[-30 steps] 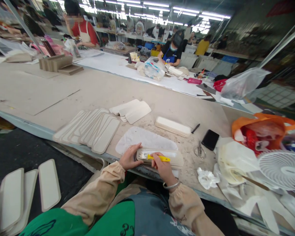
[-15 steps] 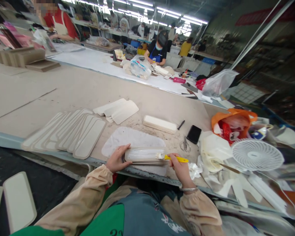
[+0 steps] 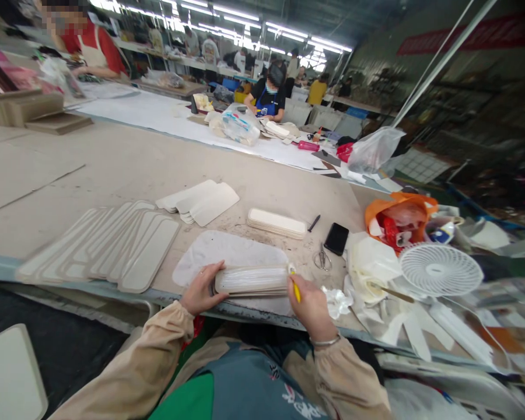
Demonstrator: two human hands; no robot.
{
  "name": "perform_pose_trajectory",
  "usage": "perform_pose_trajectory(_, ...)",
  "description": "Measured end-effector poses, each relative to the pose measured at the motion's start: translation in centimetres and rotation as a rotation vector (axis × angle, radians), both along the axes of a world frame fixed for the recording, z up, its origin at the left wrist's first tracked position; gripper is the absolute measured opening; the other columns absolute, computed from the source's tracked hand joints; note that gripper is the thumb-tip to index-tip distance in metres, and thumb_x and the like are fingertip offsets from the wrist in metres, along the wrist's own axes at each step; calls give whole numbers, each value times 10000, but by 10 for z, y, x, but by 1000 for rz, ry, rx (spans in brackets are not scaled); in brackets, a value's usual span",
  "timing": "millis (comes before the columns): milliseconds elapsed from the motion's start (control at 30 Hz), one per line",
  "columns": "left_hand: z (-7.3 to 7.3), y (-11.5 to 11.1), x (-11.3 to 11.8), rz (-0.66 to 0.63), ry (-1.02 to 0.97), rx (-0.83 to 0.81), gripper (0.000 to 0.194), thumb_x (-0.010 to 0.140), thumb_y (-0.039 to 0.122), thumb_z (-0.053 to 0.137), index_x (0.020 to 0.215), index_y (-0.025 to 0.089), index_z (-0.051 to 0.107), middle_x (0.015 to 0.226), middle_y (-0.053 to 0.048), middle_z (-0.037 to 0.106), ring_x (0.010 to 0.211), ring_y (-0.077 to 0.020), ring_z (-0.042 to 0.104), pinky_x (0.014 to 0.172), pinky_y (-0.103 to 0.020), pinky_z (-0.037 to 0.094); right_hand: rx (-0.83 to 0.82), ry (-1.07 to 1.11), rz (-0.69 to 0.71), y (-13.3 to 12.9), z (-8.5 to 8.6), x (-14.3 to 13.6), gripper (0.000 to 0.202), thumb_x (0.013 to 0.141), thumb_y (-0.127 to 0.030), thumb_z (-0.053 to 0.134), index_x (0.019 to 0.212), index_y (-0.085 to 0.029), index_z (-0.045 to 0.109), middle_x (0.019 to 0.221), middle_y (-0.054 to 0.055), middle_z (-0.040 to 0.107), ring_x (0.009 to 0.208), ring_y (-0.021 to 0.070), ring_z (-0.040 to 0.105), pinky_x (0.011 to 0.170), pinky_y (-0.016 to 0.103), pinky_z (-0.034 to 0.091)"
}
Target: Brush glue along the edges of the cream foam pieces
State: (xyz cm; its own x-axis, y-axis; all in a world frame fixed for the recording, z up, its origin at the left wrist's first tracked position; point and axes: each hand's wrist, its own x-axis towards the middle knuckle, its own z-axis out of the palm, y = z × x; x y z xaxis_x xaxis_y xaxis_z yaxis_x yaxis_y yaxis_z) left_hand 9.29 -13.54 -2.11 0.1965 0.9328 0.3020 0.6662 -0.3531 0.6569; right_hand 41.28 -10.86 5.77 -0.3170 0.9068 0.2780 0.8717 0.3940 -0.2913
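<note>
At the table's front edge lies a small stack of rounded, pale panels (image 3: pixel 251 281), its top face streaked with white. My left hand (image 3: pixel 205 287) grips the left end of this stack between thumb and fingers. A brush (image 3: pixel 296 287) with a yellow handle is held in my right hand (image 3: pixel 311 306); its white-coated bristles are at the stack's right end. Under and behind the stack spreads a white sheet (image 3: pixel 227 248). To the left, several grey-rimmed panels (image 3: pixel 149 251) lie fanned out, overlapping.
Behind are plain white panels (image 3: pixel 214 204) and another neat stack (image 3: pixel 276 224). Scissors (image 3: pixel 322 260), a black phone (image 3: pixel 336 239), crumpled white paper (image 3: pixel 336 301), a white fan (image 3: pixel 440 269) and an orange bag (image 3: pixel 398 219) sit rightward. A co-worker (image 3: pixel 269 93) works across the table.
The brush has moved to the stack's right end, its handle swinging from sideways to pointing toward me. My left hand stays on the stack. The whole view has shifted slightly.
</note>
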Motion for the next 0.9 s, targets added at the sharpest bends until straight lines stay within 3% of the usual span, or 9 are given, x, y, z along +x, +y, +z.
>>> perform_pose_trajectory(100,-2,0,-1,-11,-2,15,821,803,404,695,1487,223,278,1301,-137,567,1224,-305,519,1051,-490,430,-17,-223,95,-10,-5,-29,201,944,-204,477,828,-179,638,718,69,660,675,186,619,601,263,376)
perform_pose_trajectory(167,-4,1,-1,-20,-11,23,828,805,399,696,1491,228,267,1301,-136,563,1224,-303,516,1049,-490,430,-32,-237,165,-17,-6,-49,173,922,-177,499,811,-177,632,714,72,650,677,189,611,587,262,371)
perform_pose_trajectory(233,-6,1,-1,-19,-25,30,843,803,393,703,1498,234,252,1301,-135,561,1222,-301,515,1047,-491,429,-59,-115,278,-22,-4,-67,183,933,-191,486,835,-177,640,741,75,660,710,188,617,617,259,394)
perform_pose_trajectory(333,-8,1,0,-15,-61,44,893,786,398,725,1508,238,226,1295,-131,565,1217,-299,517,1044,-494,424,-172,295,415,-25,-1,-88,219,971,-252,444,937,-183,649,846,70,692,800,178,637,730,262,442)
perform_pose_trajectory(467,-7,0,1,-15,-94,27,962,736,406,764,1512,226,224,1287,-131,575,1211,-302,522,1038,-496,427,-500,823,262,-21,-7,-104,267,977,-386,447,976,-189,627,690,3,641,633,139,592,657,244,459)
perform_pose_trajectory(567,-6,0,1,-7,-101,11,984,712,406,775,1511,215,232,1291,-134,576,1216,-308,523,1046,-504,422,-669,984,113,-16,-17,-108,320,934,-486,487,913,-193,616,576,-36,567,507,127,492,541,241,418)
perform_pose_trajectory(667,-3,0,2,0,-99,-1,981,711,395,774,1510,218,234,1302,-130,573,1226,-308,517,1054,-502,416,-676,1019,17,-10,-20,-99,347,885,-533,535,852,-196,611,555,-37,552,498,128,466,527,247,400)
perform_pose_trajectory(800,-3,0,2,-1,-95,-9,988,702,381,782,1509,224,234,1309,-123,571,1240,-310,504,1067,-497,404,-614,1056,-135,-6,-10,-84,361,835,-549,582,844,-190,619,543,-39,538,494,122,441,514,245,376)
perform_pose_trajectory(900,-5,0,2,-1,-108,-5,999,689,364,791,1508,221,238,1299,-125,575,1229,-311,511,1062,-499,405,-675,1102,-94,-7,-4,-93,356,839,-543,554,852,-194,626,541,-36,539,481,122,428,490,243,355)
